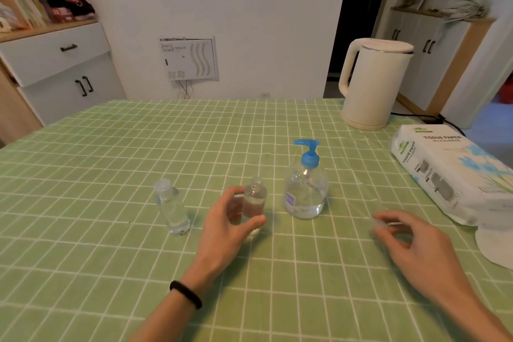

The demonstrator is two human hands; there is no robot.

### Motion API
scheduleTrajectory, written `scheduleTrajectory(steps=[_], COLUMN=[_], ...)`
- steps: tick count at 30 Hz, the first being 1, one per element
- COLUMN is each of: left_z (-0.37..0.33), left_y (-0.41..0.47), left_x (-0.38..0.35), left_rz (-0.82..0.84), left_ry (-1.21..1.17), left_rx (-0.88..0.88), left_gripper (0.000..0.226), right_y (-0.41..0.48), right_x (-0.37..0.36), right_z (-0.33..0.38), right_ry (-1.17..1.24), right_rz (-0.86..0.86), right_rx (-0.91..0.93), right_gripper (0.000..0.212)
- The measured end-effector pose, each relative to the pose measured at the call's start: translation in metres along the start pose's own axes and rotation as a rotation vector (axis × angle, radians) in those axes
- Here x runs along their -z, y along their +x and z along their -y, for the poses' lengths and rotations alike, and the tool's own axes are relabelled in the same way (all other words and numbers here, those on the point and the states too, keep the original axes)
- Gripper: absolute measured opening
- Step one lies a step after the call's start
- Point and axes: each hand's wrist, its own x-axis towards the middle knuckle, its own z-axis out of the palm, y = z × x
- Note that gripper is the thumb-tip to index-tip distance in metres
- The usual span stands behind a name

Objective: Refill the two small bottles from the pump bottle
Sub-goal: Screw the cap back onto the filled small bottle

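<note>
while the left hand (pixel 230 219) grips a small bottle (pixel 254 200), right hand (pixel 410 239) blurred

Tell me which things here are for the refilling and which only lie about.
For the job: pump bottle; capped small bottle; open small bottle in left hand; its cap in right hand.
Lying about: kettle; tissue pack.

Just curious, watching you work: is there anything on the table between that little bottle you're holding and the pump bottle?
Nothing visible. The small bottle in the left hand stands just left of the pump bottle, with only bare green tablecloth between them.
</note>
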Motion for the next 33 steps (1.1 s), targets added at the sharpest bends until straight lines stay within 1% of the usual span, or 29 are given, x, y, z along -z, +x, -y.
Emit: scheduleTrajectory(steps=[5, 12, 14, 17, 22, 33], left_z=[-0.003, -0.008, -0.009, -0.007, -0.005, -0.003], left_y=[-0.042, -0.073, -0.076, -0.079, -0.081, -0.083], left_x=[-0.001, -0.019, -0.021, -0.02, -0.018, -0.019], left_rz=[0.085, 0.196, 0.207, 0.197, 0.225, 0.24], left_ry=[-0.059, -0.132, -0.143, -0.126, -0.056, -0.017], left_rx=[-0.031, -0.055, -0.057, -0.053, -0.055, -0.072], left_gripper=[0.05, 0.051, 0.051, 0.052, 0.054, 0.051], right_y=[-0.028, -0.049, -0.052, -0.054, -0.053, -0.052], right_x=[-0.008, -0.009, -0.006, -0.004, -0.003, -0.003], right_z=[0.024, 0.073, 0.078, 0.077, 0.075, 0.081], right_ry=[0.252, 0.41, 0.413, 0.396, 0.391, 0.245], right_rz=[0.124, 0.233, 0.248, 0.261, 0.245, 0.303], right_rx=[-0.018, 0.179, 0.208, 0.208, 0.195, 0.294], right_gripper=[0.019, 0.029, 0.028, 0.02, 0.022, 0.023])
